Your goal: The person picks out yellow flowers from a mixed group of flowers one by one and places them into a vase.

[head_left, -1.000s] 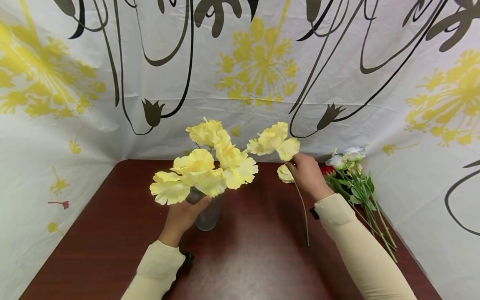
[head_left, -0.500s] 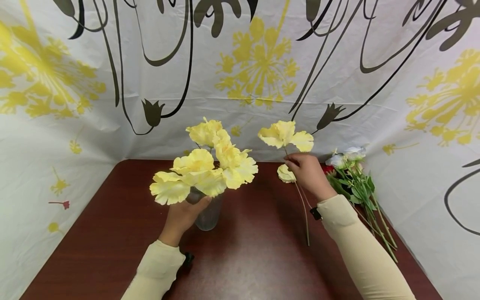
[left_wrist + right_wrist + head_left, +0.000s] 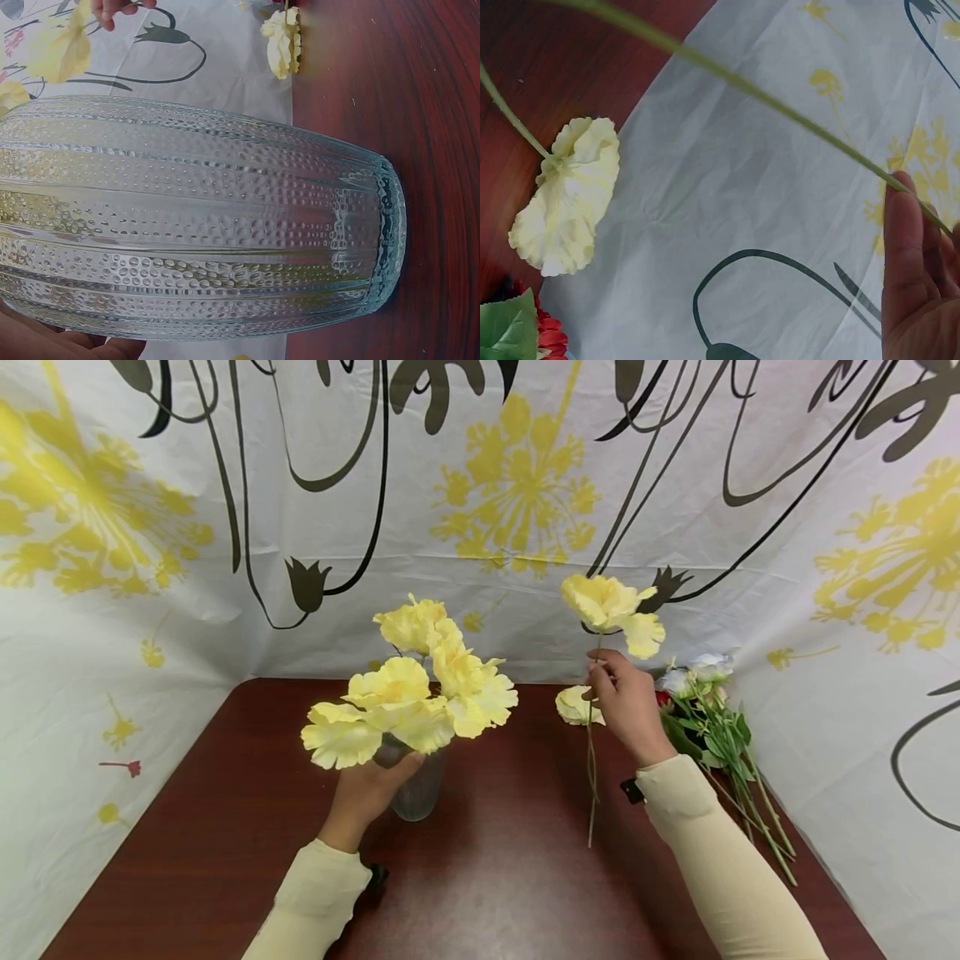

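Observation:
A ribbed, dimpled clear glass vase (image 3: 416,795) stands upright on the table, several yellow artificial flowers (image 3: 408,693) spreading over its top. My left hand (image 3: 363,802) grips its upper part, thumb on the near side; in the left wrist view the vase (image 3: 202,217) fills the middle, and some fingers (image 3: 82,341) show under it. To the right, my right hand (image 3: 628,706) pinches the thin stem of one yellow flower (image 3: 609,606), raised with its bloom above the fingers. That stem (image 3: 772,101) runs slantwise across the right wrist view.
Another yellow flower (image 3: 574,706) lies on the dark red table (image 3: 495,893) behind the right hand. At the right edge lies a bunch of green-stemmed flowers (image 3: 720,735) with pale blue and red blooms. A printed white cloth (image 3: 465,510) hangs around the back and sides.
My right hand has turned and shifted slightly right, lifting the yellow flower up and to the right, away from the vase. Its stem now hangs nearly upright. The left hand stays still.

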`<state>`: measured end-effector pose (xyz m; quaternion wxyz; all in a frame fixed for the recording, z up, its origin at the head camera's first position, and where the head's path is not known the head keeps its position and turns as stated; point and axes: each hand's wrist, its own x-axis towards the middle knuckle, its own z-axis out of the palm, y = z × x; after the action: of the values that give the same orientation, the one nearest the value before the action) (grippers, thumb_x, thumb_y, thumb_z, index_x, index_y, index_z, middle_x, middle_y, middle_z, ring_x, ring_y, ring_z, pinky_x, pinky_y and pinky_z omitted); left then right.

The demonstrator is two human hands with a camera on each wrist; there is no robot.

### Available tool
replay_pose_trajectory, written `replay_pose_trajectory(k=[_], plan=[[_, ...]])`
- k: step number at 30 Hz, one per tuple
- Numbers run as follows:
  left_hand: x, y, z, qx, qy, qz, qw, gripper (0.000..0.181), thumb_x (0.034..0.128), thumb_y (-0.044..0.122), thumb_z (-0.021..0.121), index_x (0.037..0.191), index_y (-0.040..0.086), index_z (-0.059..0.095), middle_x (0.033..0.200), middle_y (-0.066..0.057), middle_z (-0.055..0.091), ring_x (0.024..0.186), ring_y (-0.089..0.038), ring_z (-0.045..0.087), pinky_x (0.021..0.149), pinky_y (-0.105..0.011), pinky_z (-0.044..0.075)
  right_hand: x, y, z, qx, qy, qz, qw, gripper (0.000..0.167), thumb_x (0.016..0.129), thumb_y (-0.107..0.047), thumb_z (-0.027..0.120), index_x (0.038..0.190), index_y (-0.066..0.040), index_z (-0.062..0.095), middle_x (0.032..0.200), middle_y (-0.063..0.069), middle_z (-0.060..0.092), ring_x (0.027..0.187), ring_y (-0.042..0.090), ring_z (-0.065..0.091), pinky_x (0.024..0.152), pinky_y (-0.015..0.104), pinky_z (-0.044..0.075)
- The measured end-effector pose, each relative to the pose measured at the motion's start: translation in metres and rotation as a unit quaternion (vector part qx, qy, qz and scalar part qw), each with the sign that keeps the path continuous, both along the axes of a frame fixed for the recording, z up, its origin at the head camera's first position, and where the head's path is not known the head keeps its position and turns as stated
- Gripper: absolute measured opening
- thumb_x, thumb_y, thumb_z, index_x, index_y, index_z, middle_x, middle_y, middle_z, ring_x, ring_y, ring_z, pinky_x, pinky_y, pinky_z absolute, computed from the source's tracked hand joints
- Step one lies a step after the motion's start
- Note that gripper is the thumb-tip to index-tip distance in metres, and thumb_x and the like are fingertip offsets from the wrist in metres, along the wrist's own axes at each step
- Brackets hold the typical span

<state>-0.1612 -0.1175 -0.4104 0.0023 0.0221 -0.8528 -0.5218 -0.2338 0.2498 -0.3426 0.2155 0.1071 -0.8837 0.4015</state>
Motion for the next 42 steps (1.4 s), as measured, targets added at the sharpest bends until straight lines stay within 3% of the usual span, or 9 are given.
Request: replay_pose_trajectory(k=[3, 5, 9, 12, 16, 18, 25, 30, 42], plan=[[0.001, 0.0, 0.0, 0.001, 0.006, -0.001, 1.0, 0.088, 0.0846, 0.057, 0.07, 0.149, 0.01, 0.032, 0.078, -0.001, 0.044, 0.075, -0.021, 0.047, 0.067, -0.038, 0.037, 0.001, 0.0, 0.003, -0.027, 0.023, -0.011, 0.9993, 0.036, 0.107, -0.032, 0.043, 0.135, -0.011, 0.055, 0.089, 0.011, 0.065, 0.072, 0.023, 0.069, 0.061, 0.033, 0.057], [0.002, 0.0, -0.001, 0.003, 0.006, 0.001, 1.0, 0.093, 0.0845, 0.057, 0.07, 0.153, 0.01, 0.028, 0.094, -0.006, 0.053, 0.086, -0.023, 0.052, 0.072, -0.039, 0.039, 0.002, 0.0, 0.006, -0.041, 0.028, -0.015, 0.9987, 0.036, 0.107, -0.029, 0.043, 0.137, -0.01, 0.052, 0.092, 0.01, 0.063, 0.074, 0.025, 0.068, 0.061, 0.03, 0.057], [0.002, 0.001, -0.001, -0.002, 0.014, 0.001, 0.9999, 0.095, 0.0849, 0.057, 0.07, 0.155, 0.011, 0.026, 0.123, -0.01, 0.054, 0.099, -0.023, 0.053, 0.079, -0.04, 0.042, 0.004, 0.004, 0.005, -0.065, 0.012, -0.015, 0.9977, 0.039, 0.108, -0.025, 0.041, 0.144, -0.01, 0.044, 0.1, 0.01, 0.06, 0.081, 0.028, 0.068, 0.068, 0.031, 0.058], [0.002, 0.001, -0.001, -0.002, 0.016, 0.002, 0.9999, 0.085, 0.0846, 0.058, 0.07, 0.146, 0.009, 0.037, 0.109, -0.008, 0.056, 0.093, -0.024, 0.054, 0.076, -0.04, 0.043, 0.003, 0.006, 0.001, -0.079, 0.002, -0.012, 0.9968, 0.04, 0.108, -0.022, 0.043, 0.146, -0.01, 0.041, 0.105, 0.009, 0.059, 0.085, 0.028, 0.068, 0.072, 0.033, 0.058], [0.001, 0.001, -0.002, 0.013, 0.02, 0.001, 0.9997, 0.088, 0.0846, 0.057, 0.071, 0.15, 0.01, 0.033, 0.132, -0.012, 0.053, 0.115, -0.03, 0.053, 0.09, -0.047, 0.046, 0.003, 0.006, -0.004, -0.079, 0.001, -0.002, 0.9968, 0.041, 0.106, -0.02, 0.045, 0.147, -0.011, 0.041, 0.107, 0.008, 0.059, 0.087, 0.023, 0.068, 0.072, 0.031, 0.057], [0.001, 0.0, -0.003, 0.018, 0.024, 0.0, 0.9995, 0.096, 0.0846, 0.055, 0.072, 0.156, 0.014, 0.023, 0.152, -0.013, 0.036, 0.13, -0.031, 0.045, 0.098, -0.052, 0.042, 0.003, 0.005, -0.007, -0.082, 0.002, 0.004, 0.9967, 0.042, 0.106, -0.019, 0.046, 0.146, -0.01, 0.042, 0.107, 0.008, 0.06, 0.088, 0.021, 0.067, 0.072, 0.031, 0.057], [-0.001, -0.001, -0.005, 0.035, 0.054, -0.015, 0.9978, 0.099, 0.0852, 0.05, 0.074, 0.159, 0.02, 0.015, 0.161, -0.007, 0.022, 0.139, -0.03, 0.035, 0.106, -0.056, 0.036, 0.005, 0.003, -0.017, -0.078, 0.001, 0.016, 0.9968, 0.039, 0.104, -0.014, 0.049, 0.142, -0.007, 0.047, 0.104, 0.01, 0.062, 0.092, 0.027, 0.068, 0.071, 0.031, 0.057], [0.0, -0.001, -0.005, 0.039, 0.037, -0.011, 0.9985, 0.099, 0.0851, 0.051, 0.073, 0.159, 0.019, 0.015, 0.161, -0.01, 0.023, 0.139, -0.033, 0.036, 0.104, -0.057, 0.037, 0.008, 0.002, -0.016, -0.101, 0.007, 0.023, 0.9946, 0.042, 0.104, -0.015, 0.048, 0.146, -0.009, 0.044, 0.107, 0.011, 0.062, 0.092, 0.027, 0.067, 0.073, 0.033, 0.057], [-0.002, -0.002, -0.009, 0.068, 0.108, -0.028, 0.9915, 0.098, 0.0858, 0.041, 0.076, 0.159, 0.025, 0.013, 0.161, -0.001, 0.02, 0.144, -0.024, 0.027, 0.111, -0.056, 0.029, 0.033, -0.014, -0.007, -0.301, 0.077, 0.049, 0.9491, 0.046, 0.104, -0.012, 0.05, 0.148, -0.016, 0.039, 0.111, 0.025, 0.056, 0.092, 0.019, 0.069, 0.078, 0.028, 0.056]])
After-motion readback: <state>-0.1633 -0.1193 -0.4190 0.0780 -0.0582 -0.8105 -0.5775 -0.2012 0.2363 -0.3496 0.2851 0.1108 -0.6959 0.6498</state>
